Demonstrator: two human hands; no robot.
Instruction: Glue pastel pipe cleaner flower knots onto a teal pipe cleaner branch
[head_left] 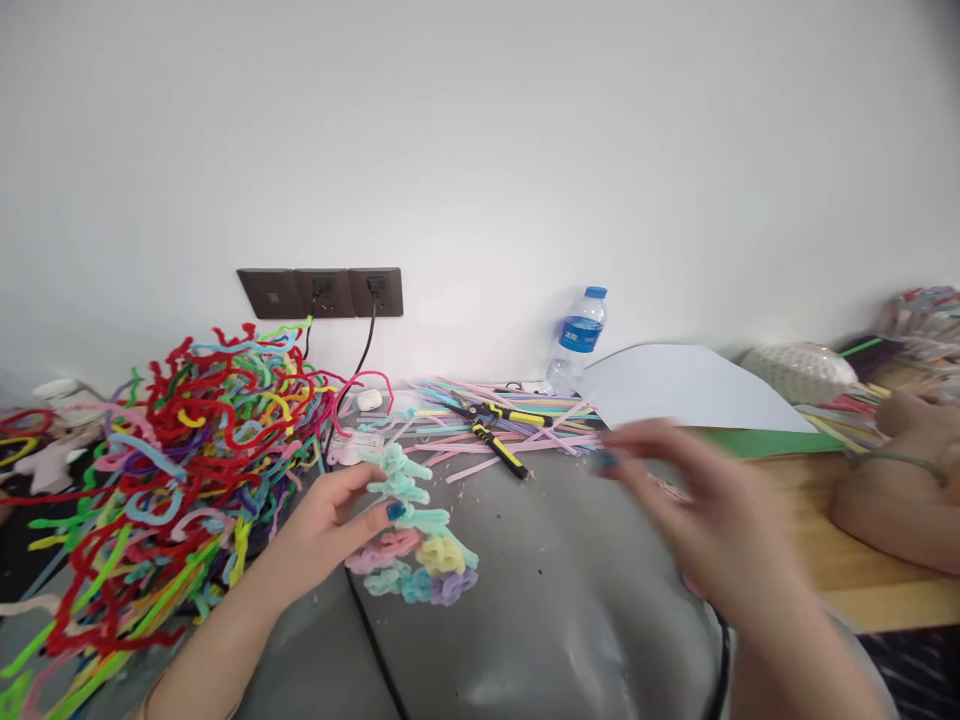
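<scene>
My left hand (pixel 330 525) pinches a pastel pipe-cleaner figure (pixel 411 530) with mint loops above and pink, yellow, purple loops below; it rests on the grey surface (pixel 540 590). My right hand (pixel 705 520) hovers to the right of it, smeared by motion, fingers pointing left toward yellow-handled pliers (pixel 501 448). I cannot make out whether the right hand holds anything.
A big tangle of coloured pipe cleaners (pixel 172 470) fills the left. Straight pastel pipe cleaners (pixel 517 420) lie at the back, beside a water bottle (pixel 576 340) and white paper (pixel 675 390). Another person's arm (pixel 892 490) rests on the wooden table at right. Wall sockets (pixel 322 292) hold a black cable.
</scene>
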